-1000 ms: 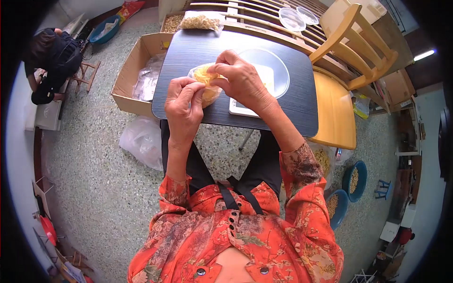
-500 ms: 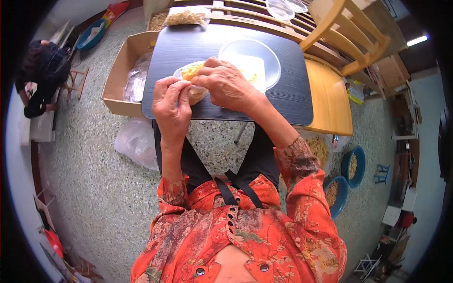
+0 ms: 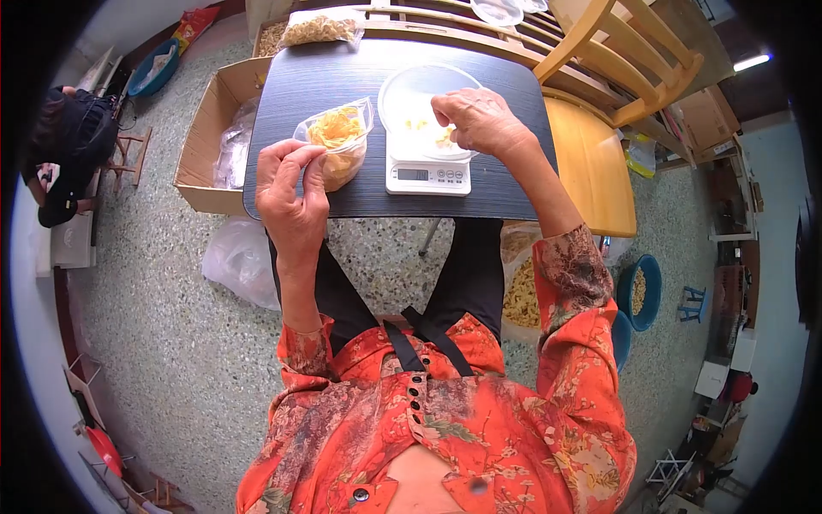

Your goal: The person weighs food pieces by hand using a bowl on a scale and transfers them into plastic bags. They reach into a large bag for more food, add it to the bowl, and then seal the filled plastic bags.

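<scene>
My left hand [image 3: 291, 193] pinches the rim of a clear plastic bag [image 3: 349, 163] that stands upright on the dark table [image 3: 282, 103]. Thin yellow dried strips [image 3: 336, 128] fill the bag up to its open mouth. To the right, a white digital scale [image 3: 428, 178] carries a wide clear plastic bowl [image 3: 396, 94]. A few small yellow bits [image 3: 417, 125] lie in the bowl. Over its right side is my right hand [image 3: 484, 122], fingers curled together and pointing down to the bits. Whatever its fingertips hold is hidden.
A filled clear bag [image 3: 321, 30] lies at the table's far left corner. An open cardboard box [image 3: 201, 163] stands to the left, a wooden chair [image 3: 591, 163] to the right. On the floor are a plastic bag [image 3: 242, 261] and blue tubs [image 3: 651, 287]. A person [image 3: 81, 141] is at far left.
My right hand has left the bag and moved right to the bowl. The bag's mouth and the scale's display now show. My left hand keeps its hold on the bag.
</scene>
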Available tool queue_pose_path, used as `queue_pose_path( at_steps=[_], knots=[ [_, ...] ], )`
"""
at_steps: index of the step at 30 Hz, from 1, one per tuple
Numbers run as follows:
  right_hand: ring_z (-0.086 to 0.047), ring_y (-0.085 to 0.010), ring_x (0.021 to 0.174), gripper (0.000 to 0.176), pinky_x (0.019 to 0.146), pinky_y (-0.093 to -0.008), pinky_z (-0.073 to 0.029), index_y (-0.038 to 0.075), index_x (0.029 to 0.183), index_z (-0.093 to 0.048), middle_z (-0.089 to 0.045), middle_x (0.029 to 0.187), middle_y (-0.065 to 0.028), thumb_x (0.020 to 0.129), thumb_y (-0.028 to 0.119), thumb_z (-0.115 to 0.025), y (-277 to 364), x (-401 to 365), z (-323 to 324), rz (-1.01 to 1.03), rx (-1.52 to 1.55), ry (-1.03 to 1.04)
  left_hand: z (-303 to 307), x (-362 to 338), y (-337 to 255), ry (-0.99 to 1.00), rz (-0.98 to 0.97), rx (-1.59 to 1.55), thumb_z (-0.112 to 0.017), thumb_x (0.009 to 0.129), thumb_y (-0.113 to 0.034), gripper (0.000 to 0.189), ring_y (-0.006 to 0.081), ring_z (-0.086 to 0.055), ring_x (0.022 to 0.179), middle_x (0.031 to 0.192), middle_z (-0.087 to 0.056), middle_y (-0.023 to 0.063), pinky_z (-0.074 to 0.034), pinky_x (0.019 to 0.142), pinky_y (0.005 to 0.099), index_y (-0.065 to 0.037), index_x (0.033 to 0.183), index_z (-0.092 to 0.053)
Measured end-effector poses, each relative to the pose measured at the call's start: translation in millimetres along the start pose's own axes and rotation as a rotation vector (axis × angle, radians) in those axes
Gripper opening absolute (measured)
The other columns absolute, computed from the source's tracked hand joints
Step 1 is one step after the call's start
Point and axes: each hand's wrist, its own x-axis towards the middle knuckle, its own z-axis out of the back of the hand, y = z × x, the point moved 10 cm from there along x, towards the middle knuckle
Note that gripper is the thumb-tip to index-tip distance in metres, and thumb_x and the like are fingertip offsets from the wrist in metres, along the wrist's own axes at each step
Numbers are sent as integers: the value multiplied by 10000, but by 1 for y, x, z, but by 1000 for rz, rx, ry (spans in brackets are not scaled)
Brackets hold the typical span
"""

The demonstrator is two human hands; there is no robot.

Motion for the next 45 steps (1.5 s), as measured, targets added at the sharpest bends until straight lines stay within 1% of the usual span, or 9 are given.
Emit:
queue_pose_path(
  at_steps=[3, 9, 21, 23, 26, 29, 33, 35, 45],
  knots=[
    [-653, -297, 953, 183, 833, -416, -498, 110, 923, -605, -692, 917, -79, 783, 19, -678, -7, 3, -15, -64, -35, 113, -1, 0, 1, 12, 1, 12, -727, 855, 30, 117, 191, -629, 925, 981, -646, 67, -517, 799, 308, -13, 964, -725],
    [-671, -306, 928, 136, 798, -413, -503, 99, 903, -612, -699, 897, -108, 804, 16, -655, -9, 12, -23, -33, -95, 31, -2, 1, -1, 7, -13, 9, -725, 821, 53, 138, 221, -640, 892, 957, -637, 86, -517, 813, 328, -11, 944, -715],
    [-665, -302, 879, 158, 785, -398, -517, 73, 897, -594, -689, 869, -114, 814, 81, -728, -5, 19, -18, -1, 138, -94, -6, 0, 0, 19, 0, 11, -731, 813, 48, 149, 229, -642, 891, 954, -635, 88, -519, 809, 334, -16, 947, -715],
    [-669, -290, 901, 183, 827, -399, -527, 82, 957, -632, -690, 922, -96, 810, 65, -739, -6, 16, -9, 53, 220, -206, -4, 1, 1, 17, -6, 14, -732, 813, 48, 150, 229, -641, 891, 953, -635, 88, -520, 807, 334, -15, 948, -715],
    [-670, -273, 934, 277, 868, -393, -537, 127, 1042, -676, -685, 1007, -67, 790, 39, -751, 2, 12, -12, 187, 302, -211, -4, 1, 0, 15, -15, 12, -732, 812, 49, 153, 229, -640, 889, 953, -634, 88, -520, 803, 334, -15, 949, -714],
    [-669, -267, 970, 366, 882, -386, -544, 180, 1101, -698, -675, 1076, -47, 776, 21, -756, 14, 9, -9, 297, 245, -287, -5, 1, -3, 15, -24, 11, -731, 812, 52, 153, 228, -640, 888, 954, -633, 88, -520, 799, 336, -14, 949, -714],
    [-669, -266, 989, 363, 882, -377, -546, 189, 1103, -704, -676, 1092, -43, 783, 25, -752, 19, 14, -14, 291, 226, -244, -6, -1, 1, 36, 5, -25, -727, 842, 47, 140, 193, -628, 921, 976, -646, 70, -511, 798, 311, -15, 968, -731],
    [-673, -269, 980, 340, 882, -379, -545, 168, 1095, -706, -683, 1083, -48, 790, 23, -745, 17, 16, -19, 245, 218, -170, -5, 0, 1, 34, -3, -12, -727, 841, 47, 141, 195, -628, 922, 978, -646, 71, -511, 800, 311, -15, 968, -731],
    [-678, -290, 922, 136, 850, -391, -542, 46, 967, -693, -702, 982, -92, 833, 21, -697, 12, 26, -25, 216, 242, -162, -3, 2, -1, 23, -8, -4, -733, 833, 41, 143, 201, -631, 922, 965, -650, 71, -510, 803, 315, -21, 961, -732]
  ],
)
